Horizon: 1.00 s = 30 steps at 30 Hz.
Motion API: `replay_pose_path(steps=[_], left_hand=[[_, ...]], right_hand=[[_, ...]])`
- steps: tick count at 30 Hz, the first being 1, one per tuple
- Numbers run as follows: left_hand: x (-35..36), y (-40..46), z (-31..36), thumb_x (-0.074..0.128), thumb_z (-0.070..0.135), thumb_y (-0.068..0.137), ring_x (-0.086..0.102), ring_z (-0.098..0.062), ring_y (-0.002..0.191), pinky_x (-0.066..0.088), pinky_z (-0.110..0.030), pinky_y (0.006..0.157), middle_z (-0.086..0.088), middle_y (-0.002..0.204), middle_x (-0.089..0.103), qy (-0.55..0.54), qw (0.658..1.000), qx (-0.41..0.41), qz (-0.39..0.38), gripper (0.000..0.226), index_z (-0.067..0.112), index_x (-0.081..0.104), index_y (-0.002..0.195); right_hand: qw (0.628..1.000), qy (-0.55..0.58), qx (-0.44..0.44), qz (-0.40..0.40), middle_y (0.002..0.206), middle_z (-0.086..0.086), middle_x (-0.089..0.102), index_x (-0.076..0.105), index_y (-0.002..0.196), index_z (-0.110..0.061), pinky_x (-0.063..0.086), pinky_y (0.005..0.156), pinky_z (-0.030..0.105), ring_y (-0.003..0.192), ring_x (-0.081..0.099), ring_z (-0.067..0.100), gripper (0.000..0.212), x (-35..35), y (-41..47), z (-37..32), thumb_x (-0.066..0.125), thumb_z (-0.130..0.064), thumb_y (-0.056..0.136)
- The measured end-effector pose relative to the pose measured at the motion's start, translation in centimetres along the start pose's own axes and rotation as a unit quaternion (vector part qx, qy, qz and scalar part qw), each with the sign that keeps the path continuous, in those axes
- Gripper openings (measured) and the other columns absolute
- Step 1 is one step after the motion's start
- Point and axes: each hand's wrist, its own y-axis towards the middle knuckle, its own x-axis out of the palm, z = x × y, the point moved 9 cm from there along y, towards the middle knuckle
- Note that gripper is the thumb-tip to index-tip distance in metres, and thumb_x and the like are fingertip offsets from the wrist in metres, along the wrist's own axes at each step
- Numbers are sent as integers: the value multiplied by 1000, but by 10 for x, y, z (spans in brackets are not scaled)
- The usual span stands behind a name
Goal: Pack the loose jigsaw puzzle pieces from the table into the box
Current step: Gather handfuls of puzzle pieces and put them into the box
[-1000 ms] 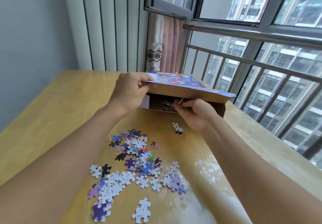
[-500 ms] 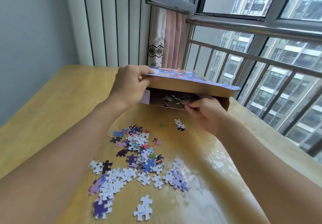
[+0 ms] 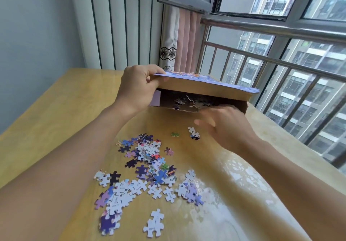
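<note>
Glossy yellow table (image 3: 56, 120) beside a railed window (image 3: 280, 72), loose puzzle pieces (image 3: 146, 165) scattered across the middle. Left hand (image 3: 137, 89) grips the box (image 3: 202, 89) lid's corner, propping it up (pieces visible inside). Right hand (image 3: 226, 126) hangs just before the opening, blurred, fingers loosely spread, holding nothing.

Two bare forearms fill the lower part of the view, and there's not a sleeve, cuff or watch on either. The left hand (image 3: 137, 89) is sharp: no ring on the fingers that show, knuckles plainly creased, wrist bare. The right hand (image 3: 227, 126) is smeared with blur at the fingers (image 3: 203, 122), so rings or nails there can't really be made out; its wrist looks bare as well. Both arms run out of frame unclothed.
</note>
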Motion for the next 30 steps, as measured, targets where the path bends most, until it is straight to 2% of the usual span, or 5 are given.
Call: replay_pose_path(steps=[7,15,21,26,30], left_hand=[[6,-3,6,69,17,91,64,-34,70,56,-40,71,-10,76,73,7,1000,9,-5,11,18,78,98],[5,-2,5,68,18,90,63,-26,68,55,-35,69,-3,78,73,5,1000,14,-1,10,21,78,93],[1,0,1,68,15,91,65,-32,74,56,-40,72,-3,82,72,1,1000,8,1,11,18,78,95],[-1,1,1,68,18,90,61,-22,67,51,-30,65,-1,76,71,8,1000,14,2,11,25,76,89],[3,0,2,68,21,90,54,-32,67,46,-31,62,-14,73,69,11,1000,5,-11,9,25,76,89]], right_hand=[[959,83,59,-264,160,-4,37,27,157,-30,33,116,35,144,38,21,84,62,27,20,38,-78,90],[981,115,-82,-130,149,-13,52,45,148,-33,51,99,38,130,53,13,80,38,20,-46,37,-83,86],[952,159,-7,-261,161,-11,34,25,158,-36,28,110,24,144,35,12,80,49,31,-13,40,-77,91],[989,36,129,-55,123,-2,65,54,127,-28,47,79,38,108,59,26,85,22,-5,20,15,-90,84],[951,41,241,-186,109,9,67,59,119,-17,52,85,41,95,60,30,93,49,-7,42,16,-90,82]])
